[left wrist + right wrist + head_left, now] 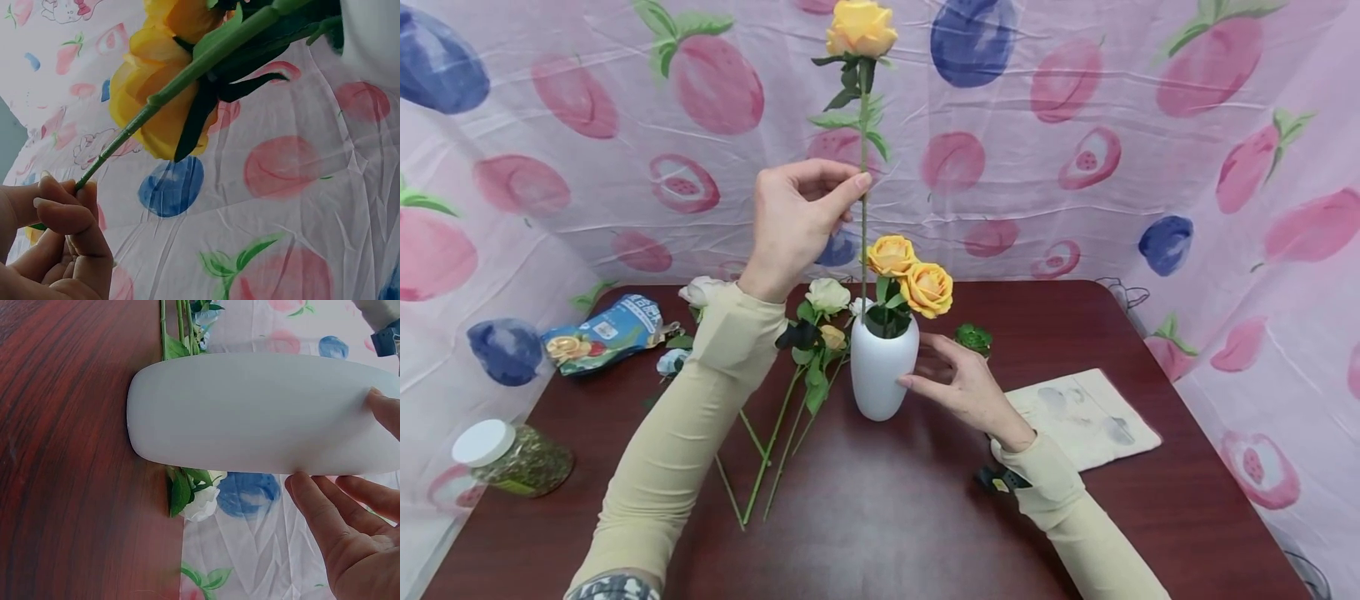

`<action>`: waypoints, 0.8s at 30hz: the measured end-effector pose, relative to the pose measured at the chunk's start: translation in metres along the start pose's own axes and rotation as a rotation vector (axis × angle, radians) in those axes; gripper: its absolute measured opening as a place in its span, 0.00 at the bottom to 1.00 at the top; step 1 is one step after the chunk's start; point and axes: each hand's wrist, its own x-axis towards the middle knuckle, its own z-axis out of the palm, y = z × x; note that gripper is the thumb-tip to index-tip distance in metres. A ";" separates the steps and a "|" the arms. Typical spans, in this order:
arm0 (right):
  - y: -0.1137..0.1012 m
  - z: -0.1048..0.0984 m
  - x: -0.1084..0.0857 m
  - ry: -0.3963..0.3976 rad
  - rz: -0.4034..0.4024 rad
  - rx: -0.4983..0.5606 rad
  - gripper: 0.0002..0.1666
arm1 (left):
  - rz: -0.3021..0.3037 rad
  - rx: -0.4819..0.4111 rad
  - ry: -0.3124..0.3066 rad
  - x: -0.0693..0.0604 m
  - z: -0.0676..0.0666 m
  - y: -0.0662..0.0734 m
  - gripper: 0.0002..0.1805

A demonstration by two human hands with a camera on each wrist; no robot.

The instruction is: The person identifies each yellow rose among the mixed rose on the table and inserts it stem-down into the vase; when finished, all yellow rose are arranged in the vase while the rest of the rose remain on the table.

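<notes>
Plainly, the left hand (801,218) pinches a yellow rose (861,30) mid-stem; the right hand (966,385) holds a white vase (880,375).

Left grip (801,212): pinching tall yellow rose (861,32) by stem, thumb against fingers, bloom held high, stem upright down to mouth of white vase (880,379).
Right grip (966,392): holding vase at right side, thumb toward front.
Vase: upright on red-brown tabletop (880,517), containing two shorter yellow roses (927,289).
Left of vase: loose stemmed flowers (828,296), lying flat.
Far left: blue pouch (613,329), white-lidded jar (527,458) nearer.
Right: pale printed cloth (1082,421), small green plant (973,337) beyond right grip.
Backdrop: fruit-patterned fabric (955,158).
</notes>
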 end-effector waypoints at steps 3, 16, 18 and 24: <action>0.000 0.000 0.000 0.003 -0.001 0.000 0.35 | -0.003 -0.055 0.020 -0.001 0.001 -0.004 0.08; 0.001 0.000 0.000 0.001 0.007 0.013 0.35 | -0.029 -0.099 0.038 -0.015 0.002 -0.026 0.08; 0.002 0.000 0.001 0.001 0.007 0.016 0.35 | -0.038 -0.069 0.025 -0.021 0.002 -0.033 0.08; 0.002 0.000 0.000 0.003 0.007 0.018 0.35 | -0.083 0.013 -0.035 -0.041 0.002 -0.049 0.09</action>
